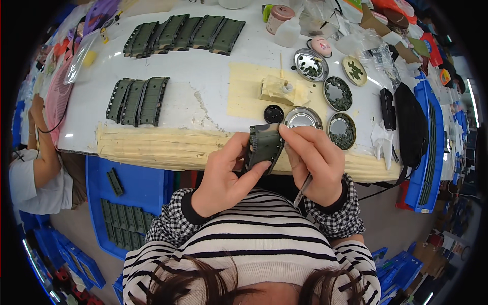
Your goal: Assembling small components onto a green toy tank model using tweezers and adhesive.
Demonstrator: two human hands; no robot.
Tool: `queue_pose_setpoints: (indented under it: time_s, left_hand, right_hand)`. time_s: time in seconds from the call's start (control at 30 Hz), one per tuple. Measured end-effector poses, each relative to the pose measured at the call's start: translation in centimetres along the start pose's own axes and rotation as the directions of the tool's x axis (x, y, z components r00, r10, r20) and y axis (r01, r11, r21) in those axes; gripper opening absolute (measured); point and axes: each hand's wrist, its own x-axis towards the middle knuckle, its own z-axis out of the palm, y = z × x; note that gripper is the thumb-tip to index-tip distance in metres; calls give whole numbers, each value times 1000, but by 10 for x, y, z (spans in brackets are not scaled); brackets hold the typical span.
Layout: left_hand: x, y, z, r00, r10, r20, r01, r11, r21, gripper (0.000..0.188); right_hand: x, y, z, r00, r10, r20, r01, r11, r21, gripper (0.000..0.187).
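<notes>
My left hand (219,175) is closed around a dark green, curved plastic piece (266,145) with ribbed edges, thumb across its lower front. It is held tilted above the table's near edge. My right hand (319,165) is closed too, its thumb and forefinger pinched at the piece's upper right corner. Whatever sits between those fingertips is too small to make out. A thin metal tool (303,190) is tucked in the right hand, its end pointing down toward my body. Just beyond the hands are an empty metal dish (303,118) and a small black cap-like dish (273,114).
Round dishes of small dark green parts (338,93) stand at the right. A tape-covered block (277,91) holds a small cup. Similar green pieces lie in a back row (184,34) and a left group (136,101). A blue bin (129,175) is lower left, near another person's arm (46,152).
</notes>
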Motion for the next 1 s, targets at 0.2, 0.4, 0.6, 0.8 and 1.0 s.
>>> queue_pose_setpoints:
  time_s: [0.2,0.4,0.6,0.8,1.0]
  left_hand:
    - [5,0,-1,991,-92,97,95,995,-19,38]
    - [6,-11,-1,989,-97,109,110,987,-121,37]
    - [4,-7,0,983,-138,121,158,971,-181,41]
    - [2,-5,-1,978,-156,136,181,964,-197,45]
    - [3,-5,1,983,-119,137,152,953,-260,59]
  right_hand:
    - [-15,15,-42,909,411,-71,-409,912,33,29]
    - [-41,42,-69,819,567,90,-531,808,-256,16]
    - [-44,60,-68,831,540,133,-505,833,-225,17]
    - [-42,74,-63,880,460,114,-431,877,-214,22]
    - [-38,71,-66,917,397,46,-375,895,-240,16]
